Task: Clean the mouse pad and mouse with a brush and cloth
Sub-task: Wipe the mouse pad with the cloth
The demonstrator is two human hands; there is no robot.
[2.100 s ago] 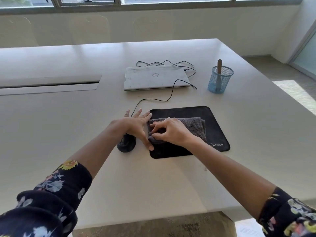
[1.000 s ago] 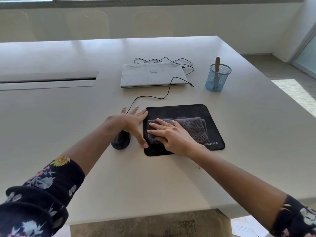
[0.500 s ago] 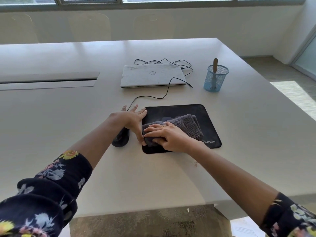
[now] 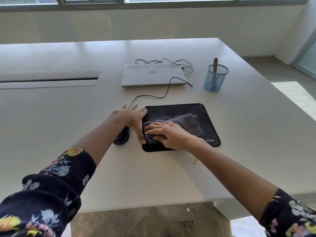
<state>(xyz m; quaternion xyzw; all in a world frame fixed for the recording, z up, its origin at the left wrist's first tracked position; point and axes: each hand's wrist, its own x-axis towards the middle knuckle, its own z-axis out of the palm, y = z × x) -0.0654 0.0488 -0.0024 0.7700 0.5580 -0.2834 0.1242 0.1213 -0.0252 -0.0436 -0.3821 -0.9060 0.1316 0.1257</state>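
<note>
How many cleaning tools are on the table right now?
2. A grey cloth lies on the mouse pad under the right hand; a brush stands in the blue mesh cup.

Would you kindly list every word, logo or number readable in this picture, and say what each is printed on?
"unce": white letters on the near right corner of the black mouse pad; the word's start is hidden by the right hand.
Round logo on the closed laptop lid: too small and blurred to read for sure.
Nothing else carries text.
</note>
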